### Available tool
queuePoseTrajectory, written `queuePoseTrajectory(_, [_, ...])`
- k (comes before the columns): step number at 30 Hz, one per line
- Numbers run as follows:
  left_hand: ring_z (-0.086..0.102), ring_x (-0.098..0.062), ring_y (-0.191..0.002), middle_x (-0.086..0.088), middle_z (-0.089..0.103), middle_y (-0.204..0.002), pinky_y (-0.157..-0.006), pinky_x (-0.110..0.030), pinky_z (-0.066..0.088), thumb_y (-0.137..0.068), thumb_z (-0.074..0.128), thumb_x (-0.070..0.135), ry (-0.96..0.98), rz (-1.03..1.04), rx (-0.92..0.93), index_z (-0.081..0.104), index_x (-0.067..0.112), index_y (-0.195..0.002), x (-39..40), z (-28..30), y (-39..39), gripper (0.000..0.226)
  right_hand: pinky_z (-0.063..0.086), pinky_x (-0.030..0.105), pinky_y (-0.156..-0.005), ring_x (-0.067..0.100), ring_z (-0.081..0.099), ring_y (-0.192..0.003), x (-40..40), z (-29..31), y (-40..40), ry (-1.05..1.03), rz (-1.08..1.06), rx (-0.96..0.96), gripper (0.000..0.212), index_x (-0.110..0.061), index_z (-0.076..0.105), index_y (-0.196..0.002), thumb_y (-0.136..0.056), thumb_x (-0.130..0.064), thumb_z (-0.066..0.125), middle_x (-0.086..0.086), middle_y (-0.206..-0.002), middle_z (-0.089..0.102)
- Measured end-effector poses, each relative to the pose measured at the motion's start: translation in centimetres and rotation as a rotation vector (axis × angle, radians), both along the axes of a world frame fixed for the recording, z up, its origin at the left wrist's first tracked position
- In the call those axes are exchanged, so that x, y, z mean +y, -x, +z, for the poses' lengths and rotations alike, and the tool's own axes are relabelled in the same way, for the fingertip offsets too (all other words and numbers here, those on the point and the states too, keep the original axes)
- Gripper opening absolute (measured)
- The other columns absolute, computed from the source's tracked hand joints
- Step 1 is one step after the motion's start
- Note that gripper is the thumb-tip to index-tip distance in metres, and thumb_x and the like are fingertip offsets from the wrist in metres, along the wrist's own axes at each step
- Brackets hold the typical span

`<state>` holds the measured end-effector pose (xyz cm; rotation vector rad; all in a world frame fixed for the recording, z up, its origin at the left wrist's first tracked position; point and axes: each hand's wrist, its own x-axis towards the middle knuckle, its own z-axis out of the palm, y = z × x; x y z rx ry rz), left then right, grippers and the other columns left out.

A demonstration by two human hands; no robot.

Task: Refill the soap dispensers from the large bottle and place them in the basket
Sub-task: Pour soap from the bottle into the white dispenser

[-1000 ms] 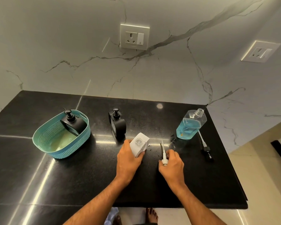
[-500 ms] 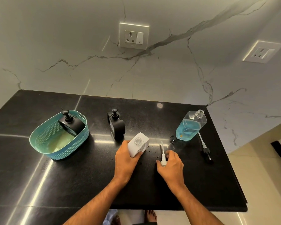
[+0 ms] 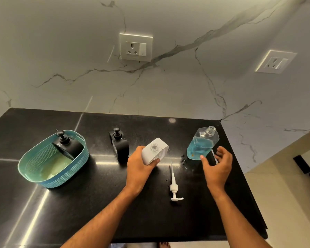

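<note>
My left hand (image 3: 138, 167) grips a white soap dispenser (image 3: 155, 151) with its neck uncapped. Its white pump (image 3: 174, 187) lies loose on the black counter (image 3: 100, 204) between my hands. My right hand (image 3: 217, 167) is open, fingers spread, just in front of the large clear bottle (image 3: 202, 143) of blue soap, which stands uncapped at the right. A black dispenser (image 3: 120, 145) stands mid-counter. Another black dispenser (image 3: 67, 144) leans inside the teal basket (image 3: 34, 176) at the left.
A second pump tube (image 3: 214, 156) lies by the large bottle, mostly hidden by my right hand. The counter's right edge drops off just past the bottle. The marble wall behind carries two power sockets (image 3: 136, 47). A bare foot shows below the front edge.
My right hand let go of the white pump, left it on the counter and moved right toward the large bottle. My left hand lifted and tilted the white dispenser slightly.
</note>
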<state>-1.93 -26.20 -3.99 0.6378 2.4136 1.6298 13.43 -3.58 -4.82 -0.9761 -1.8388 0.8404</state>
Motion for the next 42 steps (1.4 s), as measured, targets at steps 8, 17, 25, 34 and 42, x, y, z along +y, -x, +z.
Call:
queuePoseTrajectory(8, [0.060,0.008,-0.107,0.027,0.062,-0.108,-0.082,-0.029,0.061,-0.077,0.092,0.032,-0.015,-0.065,0.049,0.056,0.036,-0.113,3.9,0.6,0.1,0.051,0.044,0.031,-0.111,0.013,0.048,-0.137,6.4,0.0,0.8,0.270,0.297,-0.017,0.099,-0.018,0.037,-0.152,-0.069,-0.007,0.092,-0.002,-0.148,0.048])
queuePoseTrajectory(17, [0.061,0.003,-0.108,0.026,0.062,-0.112,-0.079,-0.015,0.057,-0.078,0.091,0.035,-0.006,-0.081,0.052,0.056,0.035,-0.115,6.9,0.7,0.6,0.051,0.058,0.026,-0.092,0.012,0.063,-0.122,9.3,-0.1,2.2,0.419,0.508,-0.037,0.089,-0.021,0.050,-0.144,-0.067,-0.004,0.092,-0.004,-0.133,0.063])
queuePoseTrajectory(25, [0.061,0.006,-0.106,0.027,0.061,-0.110,-0.077,-0.008,0.053,-0.077,0.091,0.034,0.009,-0.074,0.043,0.055,0.036,-0.116,8.4,1.1,0.4,0.052,0.061,0.033,-0.089,0.012,0.069,-0.112,10.1,-0.3,2.7,0.443,0.523,-0.066,0.071,-0.020,0.065,-0.124,-0.062,-0.011,0.096,-0.007,-0.115,0.073])
queuePoseTrajectory(34, [0.060,0.010,-0.104,0.028,0.063,-0.107,-0.077,-0.008,0.053,-0.076,0.092,0.036,-0.003,0.008,0.081,0.058,0.039,-0.116,8.6,1.6,-0.6,0.053,0.062,0.032,-0.084,0.012,0.071,-0.106,7.3,-0.8,2.2,0.319,0.436,0.016,0.066,-0.017,0.070,-0.117,-0.057,-0.018,0.098,-0.006,-0.112,0.074])
queuePoseTrajectory(42, [0.064,0.000,-0.106,0.017,0.067,-0.118,-0.083,-0.016,0.057,-0.081,0.090,0.030,-0.050,0.092,0.157,0.062,0.025,-0.130,7.6,1.5,-1.8,0.057,0.062,0.027,-0.077,0.008,0.070,-0.100,4.5,1.2,2.3,0.159,0.371,0.033,0.051,-0.020,0.068,-0.104,-0.062,-0.019,0.097,-0.011,-0.105,0.072])
